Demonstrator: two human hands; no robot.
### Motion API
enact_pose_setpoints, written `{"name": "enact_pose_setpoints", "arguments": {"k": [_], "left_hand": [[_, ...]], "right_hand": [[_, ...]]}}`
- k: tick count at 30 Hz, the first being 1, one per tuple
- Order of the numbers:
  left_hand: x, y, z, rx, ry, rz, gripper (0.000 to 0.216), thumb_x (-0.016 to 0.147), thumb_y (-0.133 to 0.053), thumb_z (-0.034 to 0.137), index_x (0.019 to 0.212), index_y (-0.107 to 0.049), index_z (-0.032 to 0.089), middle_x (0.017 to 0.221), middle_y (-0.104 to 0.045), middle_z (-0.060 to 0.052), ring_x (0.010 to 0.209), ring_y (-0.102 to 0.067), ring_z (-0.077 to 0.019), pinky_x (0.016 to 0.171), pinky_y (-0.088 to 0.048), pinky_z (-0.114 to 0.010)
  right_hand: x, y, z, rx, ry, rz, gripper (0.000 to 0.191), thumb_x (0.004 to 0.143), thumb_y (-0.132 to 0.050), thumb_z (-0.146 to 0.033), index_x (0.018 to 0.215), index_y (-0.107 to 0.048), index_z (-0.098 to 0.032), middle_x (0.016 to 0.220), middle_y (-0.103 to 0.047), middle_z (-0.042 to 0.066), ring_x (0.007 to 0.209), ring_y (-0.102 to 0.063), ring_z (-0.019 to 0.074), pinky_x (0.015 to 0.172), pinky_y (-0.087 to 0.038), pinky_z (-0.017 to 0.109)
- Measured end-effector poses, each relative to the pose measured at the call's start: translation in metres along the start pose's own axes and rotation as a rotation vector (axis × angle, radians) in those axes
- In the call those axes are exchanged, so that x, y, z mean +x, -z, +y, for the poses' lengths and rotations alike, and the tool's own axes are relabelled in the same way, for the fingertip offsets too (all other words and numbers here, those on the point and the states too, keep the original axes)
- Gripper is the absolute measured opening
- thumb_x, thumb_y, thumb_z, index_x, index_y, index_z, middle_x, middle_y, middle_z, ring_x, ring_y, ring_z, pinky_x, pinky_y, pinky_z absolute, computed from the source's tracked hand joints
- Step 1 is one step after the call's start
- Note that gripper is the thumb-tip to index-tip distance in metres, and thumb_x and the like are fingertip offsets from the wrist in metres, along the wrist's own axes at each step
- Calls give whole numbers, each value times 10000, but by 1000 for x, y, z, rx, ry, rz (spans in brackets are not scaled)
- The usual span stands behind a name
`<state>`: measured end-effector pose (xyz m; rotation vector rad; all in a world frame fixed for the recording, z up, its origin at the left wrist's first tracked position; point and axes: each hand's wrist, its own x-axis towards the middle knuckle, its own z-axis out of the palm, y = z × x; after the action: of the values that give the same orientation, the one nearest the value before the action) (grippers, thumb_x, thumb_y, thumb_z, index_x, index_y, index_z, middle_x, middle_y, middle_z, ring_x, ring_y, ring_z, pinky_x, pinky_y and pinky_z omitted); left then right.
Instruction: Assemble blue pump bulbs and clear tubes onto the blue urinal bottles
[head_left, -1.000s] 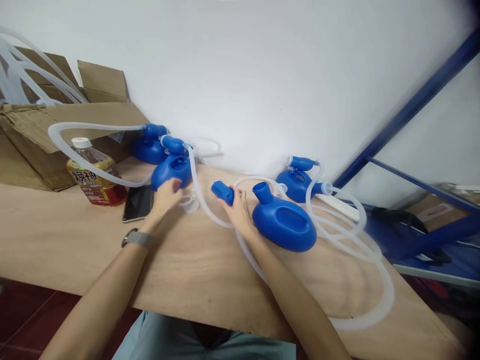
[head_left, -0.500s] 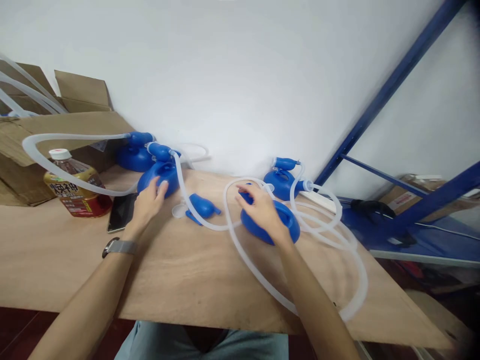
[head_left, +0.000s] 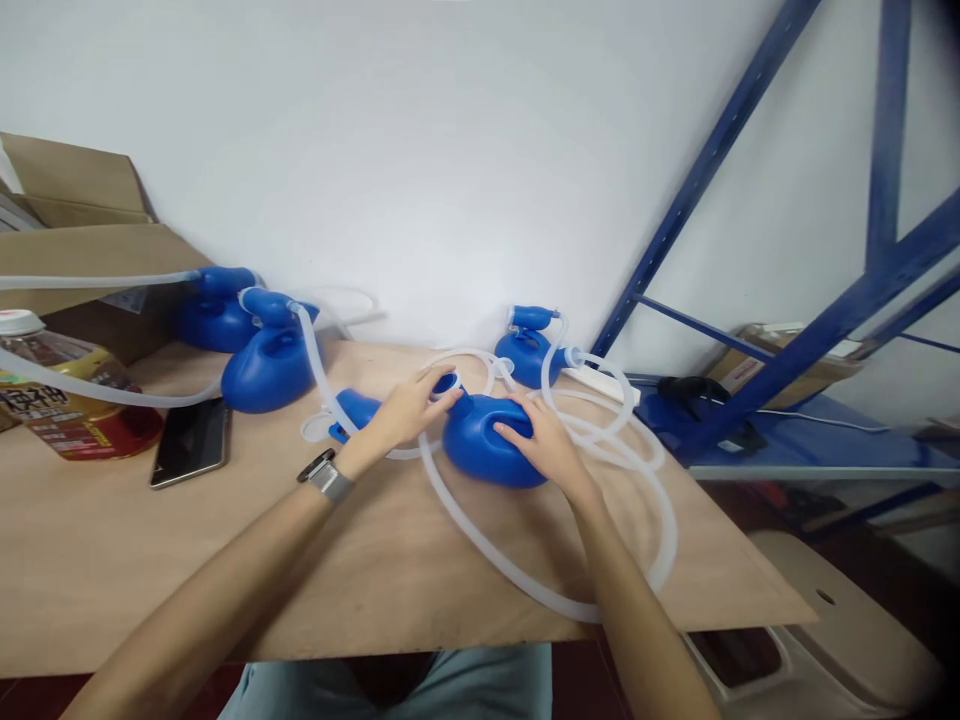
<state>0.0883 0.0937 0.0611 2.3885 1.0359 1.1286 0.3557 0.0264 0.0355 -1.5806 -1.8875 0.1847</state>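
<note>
Blue jug (head_left: 486, 460), centre of frame

My left hand (head_left: 412, 405) curls at its mouth (head_left: 448, 384), far fingers hidden, so I cannot tell its grip; my right hand (head_left: 553, 445), reaching inward, clasps its handle (head_left: 492, 405). Drink bottle (head_left: 79, 405) cut off at left edge.

The left hand's grip (head_left: 409, 407) held a blue bottle (head_left: 484, 455) at its mouth (head_left: 448, 384) — the right hand's grip (head_left: 553, 447) held its right side. On the bench (head_left: 360, 570), a whitish hose (head_left: 517, 577) curved in front of this bottle.
</note>
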Motion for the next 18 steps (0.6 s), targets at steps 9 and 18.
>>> {"name": "enact_pose_setpoints", "arguments": {"k": [9,18], "left_hand": [[5,19,7,6,149,-129,453,913,-632,606,1125,-643,206,1054,-774,-91,954,-728,-291,878,-560,-422],[5,-1,7,51,-69,-230,491,917,-567,340,1381,-576,179,1513,-585,-177,1366,-590,-353,1173,-453,-524]], "right_hand": [[-2,2,2,20,32,7,503,917,-707,-546,1353,-668,-298,1259,-674,107,1238,-619,356,1096,-489,552],[-2,2,8,113,85,12,491,909,-730,-523,1331,-665,-282,1293,-688,103,1257,-624,336,1134,-470,539]]}}
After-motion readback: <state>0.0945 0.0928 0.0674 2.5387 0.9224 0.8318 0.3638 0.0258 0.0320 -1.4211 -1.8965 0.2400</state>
